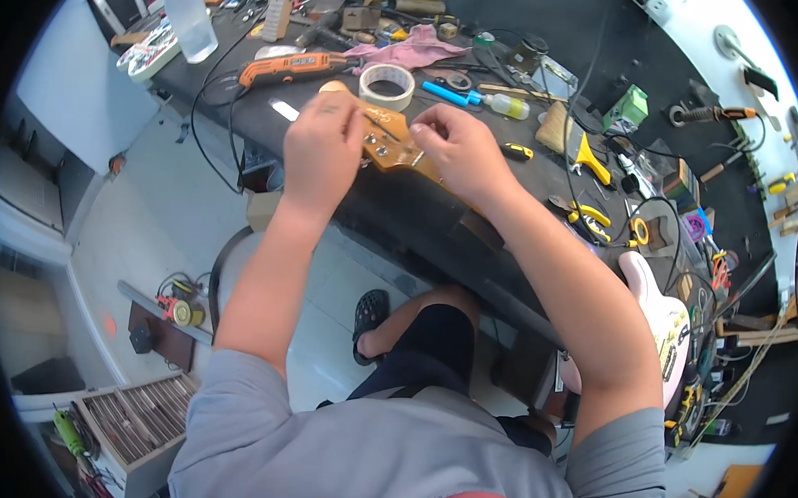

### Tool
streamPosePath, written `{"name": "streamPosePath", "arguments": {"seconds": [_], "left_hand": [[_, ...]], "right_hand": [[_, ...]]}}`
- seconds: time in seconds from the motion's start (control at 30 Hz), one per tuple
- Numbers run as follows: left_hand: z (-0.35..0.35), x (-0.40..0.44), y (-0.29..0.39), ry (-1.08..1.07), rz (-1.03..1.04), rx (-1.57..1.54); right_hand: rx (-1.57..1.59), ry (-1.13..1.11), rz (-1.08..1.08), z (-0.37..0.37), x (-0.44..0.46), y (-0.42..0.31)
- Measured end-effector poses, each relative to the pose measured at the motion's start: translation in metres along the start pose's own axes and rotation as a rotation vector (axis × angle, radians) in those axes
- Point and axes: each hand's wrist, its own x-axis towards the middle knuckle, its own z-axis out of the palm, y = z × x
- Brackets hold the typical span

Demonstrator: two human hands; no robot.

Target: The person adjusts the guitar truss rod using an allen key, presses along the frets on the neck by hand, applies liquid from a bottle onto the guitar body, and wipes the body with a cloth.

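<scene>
A wooden guitar headstock [388, 140] with metal tuning posts lies at the near edge of the dark workbench. My left hand [325, 139] is over its left end, fingers curled and closed; what they hold, if anything, is hidden. My right hand [461, 149] is at the headstock's right side above the neck, with thumb and fingertips pinched together. Anything between them is too small to make out. The neck runs on under my right forearm. A roll of masking tape [368, 91] stands just behind the headstock.
Behind my hands lie an orange rotary tool [293, 67] with a cable, a pink cloth [414, 48] and a blue marker [445, 94]. Yellow-handled pliers [594, 216] and a pink guitar body [665, 323] are at the right. A clear bottle [191, 22] stands back left.
</scene>
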Motion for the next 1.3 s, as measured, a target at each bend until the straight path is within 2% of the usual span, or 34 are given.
{"name": "streamPosePath", "arguments": {"seconds": [0.13,0.17,0.27,0.3,0.43,0.5,0.6,0.73,0.8,0.83,0.87,0.9,1.0,1.07,1.2,1.3], "left_hand": [[-0.010,0.001,0.018,0.060,-0.051,-0.054],[-0.013,-0.003,0.029,0.084,-0.070,-0.078],[-0.019,-0.014,0.045,0.184,-0.018,-0.079],[-0.020,-0.019,0.050,0.175,-0.048,-0.089],[0.000,-0.038,0.069,0.211,0.069,-0.136],[0.004,-0.038,0.074,0.252,0.022,-0.171],[0.007,-0.035,0.070,0.295,-0.028,-0.189],[0.013,-0.027,0.070,0.311,-0.009,-0.189],[0.017,-0.026,0.069,0.301,0.054,-0.204],[0.017,-0.028,0.064,0.193,0.049,-0.250],[0.015,-0.029,0.058,0.170,0.032,-0.231],[0.009,-0.026,0.051,0.149,0.017,-0.212],[0.007,-0.028,0.013,0.149,-0.122,-0.272],[0.013,-0.030,-0.010,0.177,-0.206,-0.291],[0.037,-0.051,-0.027,0.187,-0.049,-0.092],[0.038,-0.054,-0.030,0.171,-0.078,-0.120]], "right_hand": [[-0.072,0.041,-0.316,-0.007,-0.016,-0.014],[-0.067,-0.004,-0.240,-0.010,-0.023,-0.023],[0.113,0.050,0.040,-0.015,-0.031,-0.038],[0.248,0.035,0.056,-0.017,-0.030,-0.038],[0.733,-0.017,0.085,-0.014,-0.018,-0.038],[0.943,-0.039,0.110,-0.012,-0.017,-0.042],[1.326,0.143,0.131,-0.001,-0.021,-0.053],[1.098,0.025,0.041,0.013,-0.017,-0.042],[0.842,0.077,-0.030,0.009,-0.006,-0.034],[0.697,0.094,-0.050,0.001,-0.001,-0.033],[0.548,0.108,-0.071,-0.007,0.002,-0.032],[0.562,0.095,0.007,-0.014,0.002,-0.036],[0.138,0.017,-0.082,-0.021,0.005,-0.019],[0.117,0.001,-0.102,-0.011,0.008,-0.012],[0.175,0.052,-0.155,0.011,0.015,-0.005],[0.160,0.035,-0.184,0.016,0.013,-0.005]]}}
